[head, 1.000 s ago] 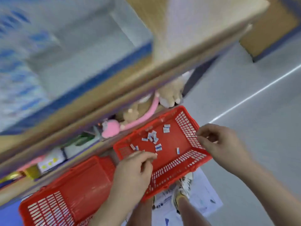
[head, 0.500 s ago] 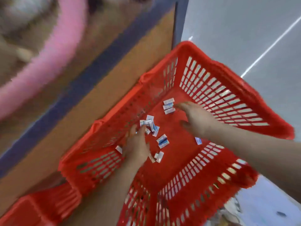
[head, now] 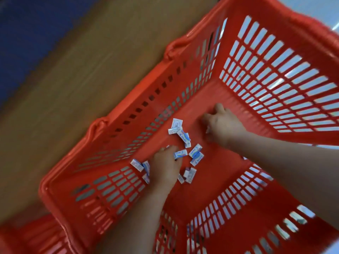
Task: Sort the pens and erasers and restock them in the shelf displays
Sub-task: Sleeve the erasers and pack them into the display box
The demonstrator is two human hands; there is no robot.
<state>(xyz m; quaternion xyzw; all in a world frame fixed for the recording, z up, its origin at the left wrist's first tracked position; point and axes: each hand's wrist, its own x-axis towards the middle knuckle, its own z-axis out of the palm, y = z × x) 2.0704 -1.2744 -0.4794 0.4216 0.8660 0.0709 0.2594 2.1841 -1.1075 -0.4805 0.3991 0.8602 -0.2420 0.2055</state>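
Several small white-and-blue wrapped erasers (head: 196, 155) lie scattered on the floor of a red slotted basket (head: 266, 85). My left hand (head: 166, 167) reaches down among them with its fingers bent onto the basket floor. One eraser (head: 180, 154) lies against its thumb side, and blur hides whether it is pinched. My right hand (head: 222, 124) is further back in the basket with curled fingers, and a bit of white wrapper shows inside its grip. More erasers (head: 140, 165) lie left of my left hand. No pens are in view.
A tan shelf board (head: 77, 74) with a blue strip (head: 27, 33) runs along the basket's left side. Part of a second red basket (head: 27, 237) shows at the bottom left. Grey floor shows through the basket's slots.
The view has dropped closer into the basket. My right hand has closed over the erasers at the far end. My left hand has moved in among the middle erasers.
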